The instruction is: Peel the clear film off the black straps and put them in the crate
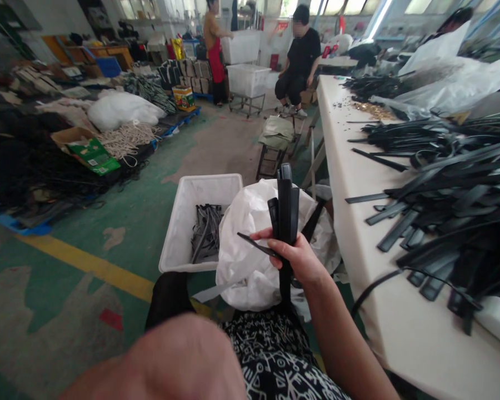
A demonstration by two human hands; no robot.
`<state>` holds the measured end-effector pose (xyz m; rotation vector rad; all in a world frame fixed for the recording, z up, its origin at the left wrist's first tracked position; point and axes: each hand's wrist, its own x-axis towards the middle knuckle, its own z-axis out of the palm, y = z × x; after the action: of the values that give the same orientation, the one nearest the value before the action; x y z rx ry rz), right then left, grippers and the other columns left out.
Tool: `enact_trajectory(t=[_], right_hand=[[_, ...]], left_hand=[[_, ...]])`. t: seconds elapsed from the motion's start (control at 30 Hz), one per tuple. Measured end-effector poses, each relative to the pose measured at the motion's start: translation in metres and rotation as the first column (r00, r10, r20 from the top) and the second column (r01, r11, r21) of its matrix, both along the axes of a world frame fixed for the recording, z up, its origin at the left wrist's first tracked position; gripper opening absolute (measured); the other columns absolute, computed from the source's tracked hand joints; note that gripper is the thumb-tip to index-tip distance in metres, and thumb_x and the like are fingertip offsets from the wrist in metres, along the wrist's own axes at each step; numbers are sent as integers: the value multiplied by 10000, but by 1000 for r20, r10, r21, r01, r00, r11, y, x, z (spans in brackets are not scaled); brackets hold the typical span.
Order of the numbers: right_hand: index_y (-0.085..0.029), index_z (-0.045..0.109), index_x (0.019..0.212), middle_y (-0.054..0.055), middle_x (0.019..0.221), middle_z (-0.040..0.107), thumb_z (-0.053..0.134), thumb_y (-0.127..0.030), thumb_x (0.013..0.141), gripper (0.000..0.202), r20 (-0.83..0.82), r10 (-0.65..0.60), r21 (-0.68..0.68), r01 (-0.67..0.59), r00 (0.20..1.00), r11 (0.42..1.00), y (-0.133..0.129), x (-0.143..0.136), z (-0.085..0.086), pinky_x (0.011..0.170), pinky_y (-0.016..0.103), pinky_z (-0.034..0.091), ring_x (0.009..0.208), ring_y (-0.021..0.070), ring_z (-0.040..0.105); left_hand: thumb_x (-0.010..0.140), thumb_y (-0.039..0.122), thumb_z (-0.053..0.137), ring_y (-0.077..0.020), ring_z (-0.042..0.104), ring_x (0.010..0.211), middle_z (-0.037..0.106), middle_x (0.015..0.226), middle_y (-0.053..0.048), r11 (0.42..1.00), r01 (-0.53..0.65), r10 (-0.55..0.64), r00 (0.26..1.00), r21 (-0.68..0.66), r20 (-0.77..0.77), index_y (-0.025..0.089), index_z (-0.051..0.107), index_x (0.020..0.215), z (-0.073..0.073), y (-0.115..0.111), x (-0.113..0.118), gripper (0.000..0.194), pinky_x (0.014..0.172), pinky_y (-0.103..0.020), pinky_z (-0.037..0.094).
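Patchy green floor (137, 219) below, right grip (295, 255) clamped round black strips (288, 208); left grip (187, 358) too blurred to tell

Single view, head-worn, facing forward and down over the lap (275, 364). Blurred skin (183, 361) at the bottom edge lies nearest the lens; right hand (302, 261) close, below right of centre. Table (337, 139) along right, floor (150, 214) left, windows (345, 6) far off at top.

A white bag (123, 112) and a green box (95, 155) lie beside pale rope (127, 140).
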<state>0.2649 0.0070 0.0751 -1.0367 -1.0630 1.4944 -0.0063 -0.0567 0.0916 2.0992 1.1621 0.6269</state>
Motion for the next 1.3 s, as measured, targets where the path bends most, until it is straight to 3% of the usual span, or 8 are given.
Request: enact_trajectory(t=[0.07,0.13,0.2,0.37,0.63,0.87,1.2,1.3], right_hand=[[-179,719,955,81,1017,713,688,-322,763,241,-2,18,9,-18,1000,1000,-1,-1,3,377,185,340,435,34,431],[-177,722,943,78,996,719,690,-322,763,234,7,39,22,-39,999,999,-1,-2,3,377,185,343,432,35,432],[-177,726,938,75,991,720,687,-319,768,225,21,58,27,-58,998,998,0,-3,2,381,189,349,433,36,441],[-190,724,952,71,1029,714,682,-305,777,214,15,22,10,-22,1000,1000,8,-2,-10,396,197,348,441,32,418],[-173,720,924,71,1002,718,685,-308,741,230,49,-11,-21,12,999,1000,18,-12,-14,411,199,351,469,37,419],[-170,717,941,68,1031,715,647,-327,759,251,142,10,10,-11,990,1000,25,-22,-20,425,198,379,495,47,446],[-170,724,919,61,999,723,634,-297,760,223,170,-35,34,30,985,999,31,-24,-26,413,186,379,527,59,478],[-169,725,898,61,989,725,643,-294,748,212,155,-31,35,26,987,999,32,-27,-26,418,189,387,522,57,478]], left_hand=[[774,537,548,-270,635,967,687,1064,-58,997,-73,69,988,23,136,379,595,1180,0,35,23,439,690,-426,560],[726,480,658,-274,610,1025,650,1130,-102,978,-127,175,933,-167,316,245,577,1177,-7,66,46,515,799,-421,531],[721,462,683,-239,635,921,669,1023,-109,902,16,184,890,-431,418,169,593,1088,-20,81,64,478,777,-373,520],[745,446,677,-121,577,521,631,628,-11,555,228,346,812,-800,471,146,606,886,-64,62,65,339,569,-265,474],[582,149,755,-71,536,506,650,691,-3,336,273,453,793,-902,408,169,676,910,-76,43,36,338,487,-180,390],[570,112,695,-75,515,526,620,646,1,263,401,296,832,-878,469,140,642,655,-63,31,41,104,481,-178,369],[536,58,658,-68,482,505,574,639,40,184,520,242,799,-834,551,178,658,923,-72,18,35,406,486,-172,397],[568,90,626,-61,442,450,562,563,34,179,501,174,831,-847,528,155,704,868,-71,16,35,316,452,-174,353]])
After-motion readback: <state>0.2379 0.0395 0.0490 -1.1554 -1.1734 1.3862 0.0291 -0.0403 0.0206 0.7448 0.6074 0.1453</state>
